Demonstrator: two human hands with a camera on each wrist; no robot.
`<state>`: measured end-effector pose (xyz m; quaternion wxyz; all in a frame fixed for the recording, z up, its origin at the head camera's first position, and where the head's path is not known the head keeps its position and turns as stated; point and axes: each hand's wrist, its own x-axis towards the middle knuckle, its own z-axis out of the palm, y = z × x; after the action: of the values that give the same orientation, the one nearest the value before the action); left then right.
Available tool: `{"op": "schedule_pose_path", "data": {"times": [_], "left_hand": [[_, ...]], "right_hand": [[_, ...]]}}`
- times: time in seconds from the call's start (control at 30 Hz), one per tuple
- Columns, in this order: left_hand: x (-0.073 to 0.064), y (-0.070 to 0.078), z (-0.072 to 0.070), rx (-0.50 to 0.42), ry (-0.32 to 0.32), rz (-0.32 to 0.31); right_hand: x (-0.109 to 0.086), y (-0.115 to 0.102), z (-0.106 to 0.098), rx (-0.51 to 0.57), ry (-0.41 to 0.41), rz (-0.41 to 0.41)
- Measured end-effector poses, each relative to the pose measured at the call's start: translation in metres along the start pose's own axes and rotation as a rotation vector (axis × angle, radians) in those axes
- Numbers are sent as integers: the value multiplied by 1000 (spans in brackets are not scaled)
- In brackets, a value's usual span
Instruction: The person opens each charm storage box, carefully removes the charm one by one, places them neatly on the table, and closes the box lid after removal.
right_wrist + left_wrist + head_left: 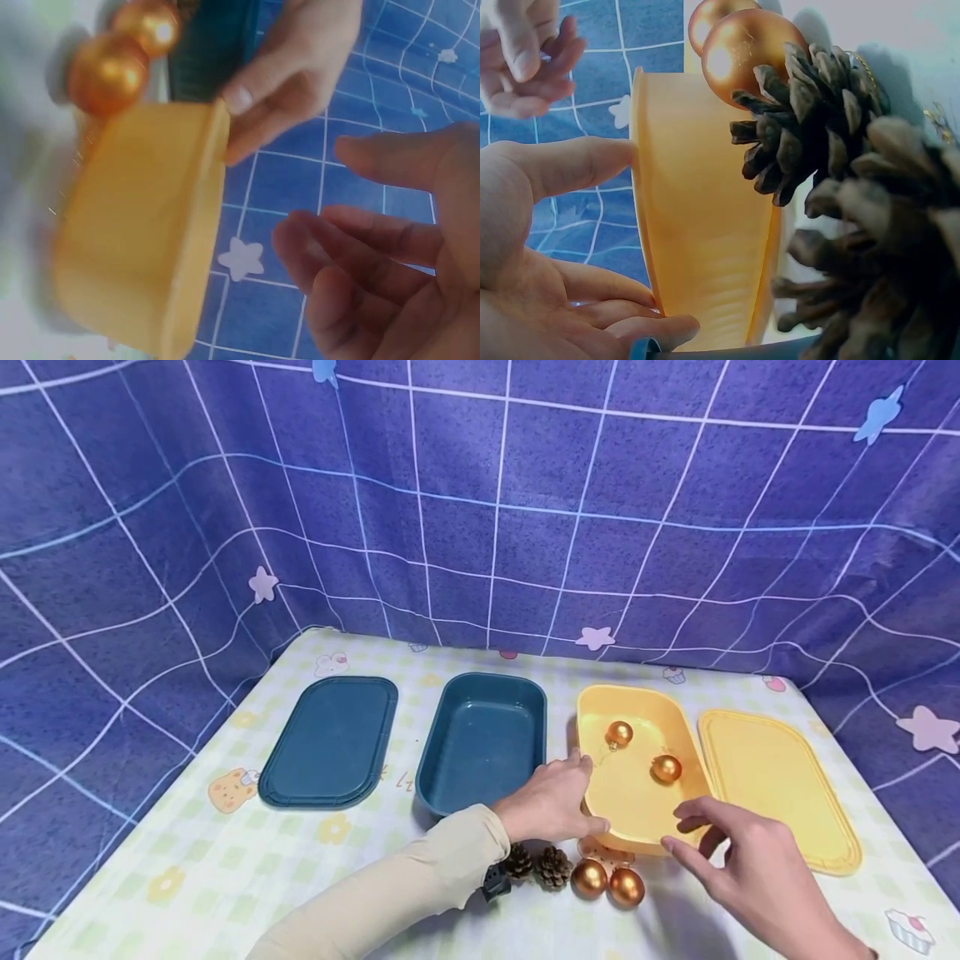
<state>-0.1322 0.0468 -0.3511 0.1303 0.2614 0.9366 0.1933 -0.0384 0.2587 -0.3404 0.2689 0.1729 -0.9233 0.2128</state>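
Note:
My left hand [551, 797] holds the near left corner of the yellow box [630, 827], its thumb at the near rim and its fingers along the left side. Two copper-gold Christmas baubles, one at the back [619, 734] and one on the right [667, 768], lie inside that box. Over its near right corner hovers my right hand [750, 860], fingers loosely bent and nothing between them. In front of the box are two more baubles [589, 878] and, left of them, pine cones [554, 867], partly covered by the left wrist in the head view.
Left of the yellow box stands a dark teal box [482, 743] with nothing in it. Its teal lid [330, 743] lies farther left, and a yellow lid [780, 785] lies at the right. A blue gridded curtain [465, 527] hangs behind the checked tablecloth [225, 877].

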Motion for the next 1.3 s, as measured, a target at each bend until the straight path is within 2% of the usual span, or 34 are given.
{"op": "schedule_pose_path", "data": {"times": [0.13, 0.4, 0.73, 1.03, 1.17, 1.3], "left_hand": [[0, 0, 1, 8, 3, -8], [-1, 1, 2, 5, 3, -15], [0, 1, 2, 11, 14, 5], [0, 0, 2, 10, 13, -4], [0, 0, 2, 16, 12, -10], [1, 0, 2, 18, 12, -18]], "right_hand": [[17, 8, -9, 49, -44, -2], [49, 28, -20, 233, -138, -20], [85, 40, -26, 383, -155, 67], [122, 50, -11, 439, -220, 201], [133, 56, 2, 434, -252, 260], [141, 62, 14, 438, -278, 284]]}}
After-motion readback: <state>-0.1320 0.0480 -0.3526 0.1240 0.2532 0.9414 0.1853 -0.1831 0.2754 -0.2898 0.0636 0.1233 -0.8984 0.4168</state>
